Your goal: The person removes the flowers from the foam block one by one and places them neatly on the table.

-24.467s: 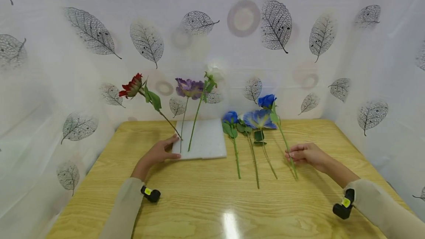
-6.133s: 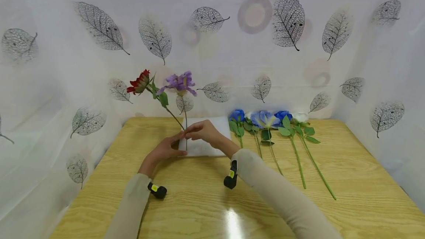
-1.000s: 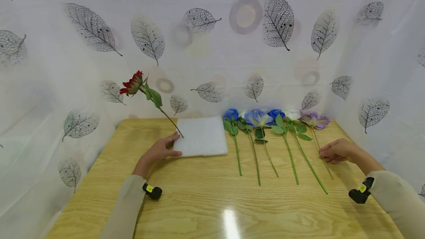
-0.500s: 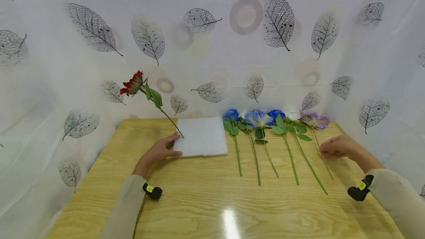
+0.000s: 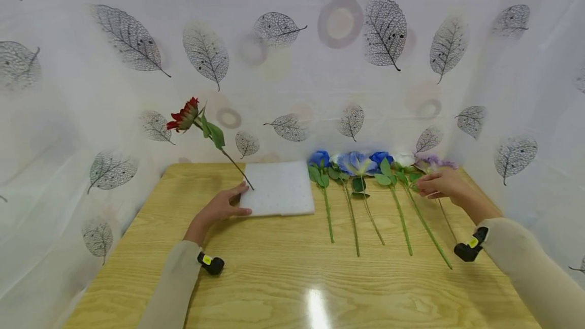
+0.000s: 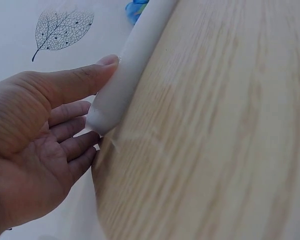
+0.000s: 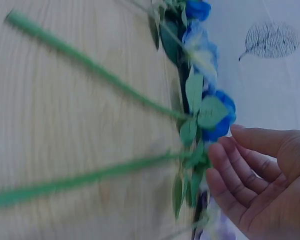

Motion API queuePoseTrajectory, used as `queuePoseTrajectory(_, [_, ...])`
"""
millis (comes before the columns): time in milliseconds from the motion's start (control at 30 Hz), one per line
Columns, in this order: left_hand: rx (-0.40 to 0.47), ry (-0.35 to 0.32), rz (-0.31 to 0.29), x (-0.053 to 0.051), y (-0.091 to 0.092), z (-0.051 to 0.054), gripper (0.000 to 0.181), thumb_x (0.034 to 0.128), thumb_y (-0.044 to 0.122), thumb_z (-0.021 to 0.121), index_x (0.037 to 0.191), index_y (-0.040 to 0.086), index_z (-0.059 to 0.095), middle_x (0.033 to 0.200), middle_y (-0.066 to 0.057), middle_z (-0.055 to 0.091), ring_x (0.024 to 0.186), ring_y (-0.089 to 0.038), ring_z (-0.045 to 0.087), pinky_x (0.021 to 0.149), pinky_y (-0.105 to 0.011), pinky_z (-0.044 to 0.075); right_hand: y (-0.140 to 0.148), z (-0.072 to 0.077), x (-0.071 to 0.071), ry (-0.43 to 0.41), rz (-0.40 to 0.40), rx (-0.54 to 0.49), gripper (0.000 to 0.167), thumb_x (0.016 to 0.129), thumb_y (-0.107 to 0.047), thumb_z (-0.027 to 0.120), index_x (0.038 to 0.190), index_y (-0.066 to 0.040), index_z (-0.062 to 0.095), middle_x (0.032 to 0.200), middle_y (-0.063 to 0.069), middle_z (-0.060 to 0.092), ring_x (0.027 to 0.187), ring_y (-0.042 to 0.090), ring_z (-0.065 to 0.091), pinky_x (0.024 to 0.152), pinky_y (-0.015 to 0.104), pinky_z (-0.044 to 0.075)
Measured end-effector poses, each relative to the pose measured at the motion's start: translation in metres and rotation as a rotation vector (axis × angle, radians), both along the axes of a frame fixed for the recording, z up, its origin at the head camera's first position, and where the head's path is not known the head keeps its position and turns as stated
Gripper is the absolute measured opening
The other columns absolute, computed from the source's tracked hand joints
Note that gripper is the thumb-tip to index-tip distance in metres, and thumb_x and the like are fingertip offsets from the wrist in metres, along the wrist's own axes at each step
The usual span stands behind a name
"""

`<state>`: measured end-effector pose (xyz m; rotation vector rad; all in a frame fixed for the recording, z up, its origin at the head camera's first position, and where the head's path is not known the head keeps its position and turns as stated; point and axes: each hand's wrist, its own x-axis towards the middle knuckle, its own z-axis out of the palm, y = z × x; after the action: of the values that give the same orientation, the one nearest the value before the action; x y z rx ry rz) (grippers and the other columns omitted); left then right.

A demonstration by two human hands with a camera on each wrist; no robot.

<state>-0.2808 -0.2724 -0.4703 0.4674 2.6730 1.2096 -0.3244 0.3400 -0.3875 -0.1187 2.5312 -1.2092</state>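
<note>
A white foam block [image 5: 279, 192] lies on the table, one red flower [image 5: 184, 114] standing tilted left in it. My left hand [image 5: 220, 207] holds the block by its left side, thumb at the front edge and fingers at the left edge; the left wrist view shows the thumb [image 6: 85, 82] against the foam. My right hand [image 5: 441, 187], fingers loosely bent and holding nothing, is over the flowers at the right. Around it lie a purple flower [image 5: 434, 161], partly hidden by the hand, a white rose [image 5: 404, 160] and a blue rose [image 7: 222, 117].
Left of these lie a light-blue flower [image 5: 357, 163], a second white flower [image 5: 335, 159], mostly hidden, and another blue rose [image 5: 319, 158], stems toward the front. A leaf-patterned white curtain [image 5: 292, 65] hangs behind the wooden table [image 5: 274, 278].
Over the last second my right hand has let go of the purple flower's stem and moved left and away over the flower row. Earlier, purple and white flowers stood in the foam. Left hand unchanged.
</note>
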Motion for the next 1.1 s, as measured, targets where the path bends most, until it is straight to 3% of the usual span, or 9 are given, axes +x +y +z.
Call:
queuePoseTrajectory(167, [-0.010,-0.003,0.006,0.001,-0.001,0.001,0.088,0.0888,0.029,0.081,0.156,-0.001,0.034,0.167,-0.020,0.019,0.155,-0.041,0.019,0.126,-0.055,0.020,-0.051,0.002,-0.009,0.085,0.054,-0.058,0.049,0.103,-0.026,0.063,0.134,0.012,0.057,0.101,0.000,0.076,0.092,0.014,0.073,0.093,0.046,0.060])
queuePoseTrajectory(400, [-0.008,-0.010,0.009,0.001,-0.001,0.002,0.088,0.0880,0.029,0.082,0.156,-0.001,0.035,0.167,-0.019,0.019,0.155,-0.041,0.020,0.126,-0.055,0.020,-0.137,0.007,-0.022,0.135,0.155,-0.164,0.044,0.101,-0.023,0.066,0.130,0.010,0.061,0.099,0.004,0.077,0.093,0.019,0.073,0.089,0.042,0.061])
queuePoseTrajectory(800, [0.032,-0.001,-0.013,0.000,-0.002,0.003,0.083,0.0888,0.024,0.081,0.155,-0.002,0.037,0.167,-0.019,0.022,0.155,-0.039,0.021,0.126,-0.053,0.020,-0.281,0.008,-0.027,0.052,0.283,-0.382,0.032,0.099,-0.016,0.068,0.125,0.003,0.068,0.117,0.022,0.073,0.091,0.016,0.074,0.101,0.056,0.054])
queuePoseTrajectory(1100, [0.012,-0.012,0.000,0.001,0.000,0.005,0.081,0.0901,0.027,0.080,0.155,0.001,0.039,0.166,-0.018,0.023,0.155,-0.038,0.023,0.126,-0.053,0.022,-0.344,-0.011,-0.030,0.063,0.344,-0.458,0.030,0.099,-0.010,0.067,0.125,0.004,0.068,0.116,0.019,0.075,0.096,0.022,0.075,0.100,0.058,0.054])
